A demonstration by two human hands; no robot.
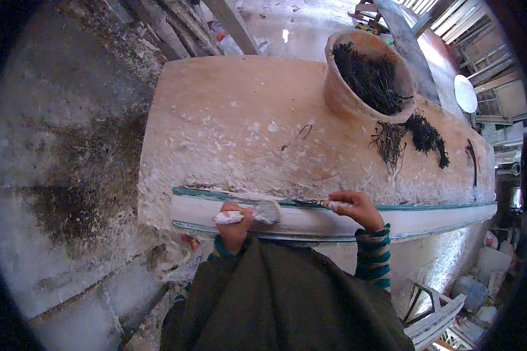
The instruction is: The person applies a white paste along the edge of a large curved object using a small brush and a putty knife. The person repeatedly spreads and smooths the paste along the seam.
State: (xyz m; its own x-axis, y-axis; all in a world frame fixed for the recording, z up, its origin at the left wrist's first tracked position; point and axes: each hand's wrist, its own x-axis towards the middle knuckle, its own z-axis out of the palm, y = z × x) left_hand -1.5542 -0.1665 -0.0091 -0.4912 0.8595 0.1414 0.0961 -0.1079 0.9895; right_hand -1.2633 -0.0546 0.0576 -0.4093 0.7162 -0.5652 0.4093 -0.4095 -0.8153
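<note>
My left hand (235,227) is closed round the plaster-smeared handle of a broad putty knife (267,212). Its wide, whitish blade points right over a long white strip (325,219) with green edges. My right hand (362,212) grips a narrow spatula (308,202) by its white-caked handle. The thin dark blade reaches left along the strip's far green edge, close to the putty knife. Whether either blade touches the strip, I cannot tell. The strip runs along the near side of a tan work table (228,99) spattered with white plaster.
A round tan tub (341,88) full of dark stringy fibre stands at the table's far right. Loose tufts of fibre (427,137) lie before it. A stained wall (70,134) rises at left. White frames (439,322) and jugs (471,289) sit at lower right.
</note>
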